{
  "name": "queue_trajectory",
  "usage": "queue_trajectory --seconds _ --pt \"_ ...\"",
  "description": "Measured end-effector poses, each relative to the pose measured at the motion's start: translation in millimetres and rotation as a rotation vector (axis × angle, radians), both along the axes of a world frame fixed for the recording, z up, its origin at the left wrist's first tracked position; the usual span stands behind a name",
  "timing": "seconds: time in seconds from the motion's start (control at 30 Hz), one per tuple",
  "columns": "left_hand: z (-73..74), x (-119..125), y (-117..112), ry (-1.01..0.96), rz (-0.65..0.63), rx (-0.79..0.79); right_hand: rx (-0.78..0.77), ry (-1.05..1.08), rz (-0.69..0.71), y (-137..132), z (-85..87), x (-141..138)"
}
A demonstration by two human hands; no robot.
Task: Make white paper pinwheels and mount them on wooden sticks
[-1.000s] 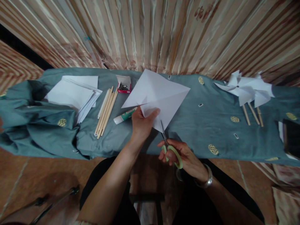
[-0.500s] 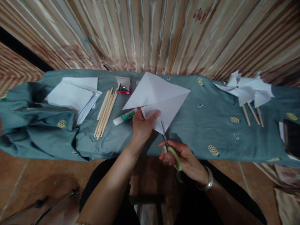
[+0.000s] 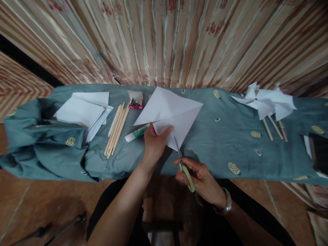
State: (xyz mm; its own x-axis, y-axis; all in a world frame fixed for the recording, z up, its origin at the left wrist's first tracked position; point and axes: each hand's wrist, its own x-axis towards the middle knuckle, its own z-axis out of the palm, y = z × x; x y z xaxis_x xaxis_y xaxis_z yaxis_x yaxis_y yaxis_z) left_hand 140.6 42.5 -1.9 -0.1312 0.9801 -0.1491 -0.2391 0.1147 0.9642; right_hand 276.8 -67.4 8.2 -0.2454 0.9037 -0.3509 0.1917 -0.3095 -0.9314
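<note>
My left hand [image 3: 154, 143] pinches a creased white paper square [image 3: 172, 111], held tilted with one corner pointing toward me above the teal-covered table [image 3: 217, 143]. My right hand [image 3: 201, 177] grips green-handled scissors [image 3: 183, 165]. Their blades point up into the paper's near corner, close beside my left thumb. A silver bracelet sits on my right wrist.
On the cloth lie a stack of white sheets [image 3: 82, 111], a bundle of wooden sticks [image 3: 116, 130], a glue stick [image 3: 137, 132] and a small red box of pins [image 3: 135, 100]. Finished white paper pinwheels [image 3: 266, 102] on sticks lie at the right. A striped curtain hangs behind.
The scissors' handles have drawn closer together and the blades sit slightly further into the paper's corner. The view has tilted, shifting everything a little downward.
</note>
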Motion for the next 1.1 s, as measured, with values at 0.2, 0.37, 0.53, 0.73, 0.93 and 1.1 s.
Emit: queue_trajectory --seconds 0.2,0.37,0.53,0.73,0.93,1.1 --pt "-0.5 0.2 0.7 0.007 0.008 0.008 0.004 -0.020 -0.011 0.1 -1.9 -1.1" --pt "-0.7 0.5 0.9 0.012 0.007 0.004 0.025 -0.048 -0.008 -1.7 -2.5 -0.8" --pt "-0.9 0.6 1.0 0.022 0.008 -0.005 0.034 -0.066 -0.011 -2.4 -5.1 -0.3" --pt "-2.3 0.4 1.2 -0.001 0.019 0.010 0.013 -0.049 -0.021 -4.5 -8.5 -0.5" --pt "-1.2 1.9 -1.2 0.029 -0.013 0.002 0.026 -0.064 -0.023 -2.7 -5.5 0.4" --pt "0.0 3.3 -3.4 0.048 -0.019 -0.010 0.011 -0.062 -0.033 -1.2 -2.6 0.1"
